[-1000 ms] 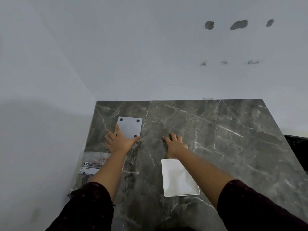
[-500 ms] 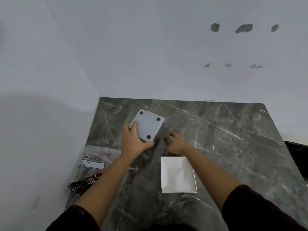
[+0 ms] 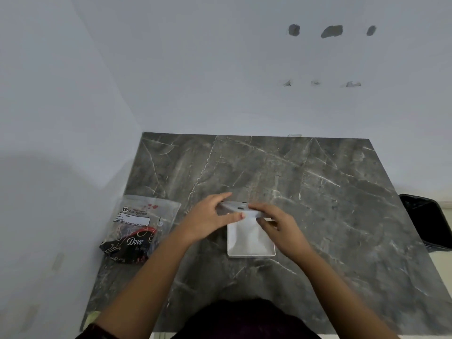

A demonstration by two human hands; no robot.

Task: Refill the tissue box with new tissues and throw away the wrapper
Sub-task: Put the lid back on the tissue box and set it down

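1. Marble table (image 3: 318, 192): dark grey slab pushed into a corner of white wall. All the work sits on its near-left part, within easy reach of both arms.
2. Black bin (image 3: 425, 221): on the floor just off the table's right edge. Likely the place for the wrapper; nothing of the task is in it as far as can be seen.
3. Tissue pack wrapper (image 3: 141, 228): clear plastic with printed label and a dark "Dove" panel, lying flat at the table's left edge, apart from both hands. Whether tissues remain inside cannot be told. Judged: parked out of the way until disposal.
4. Tissue box (image 3: 249, 238): white rectangular shell, open side up, in front of the person. White interior shows; tissues or bare floor cannot be told apart.
5. Base plate (image 3: 238, 207): flat white panel with dark round feet, held tilted over the box's far end. Judged: being lined up to close the box.
6. Left hand (image 3: 208, 221): fingers curled, gripping the plate's left edge.
7. Right hand (image 3: 278, 225): pinching the plate's right edge, partly covering the box's far-right corner. Two-handed grip keeps the panel square for seating.
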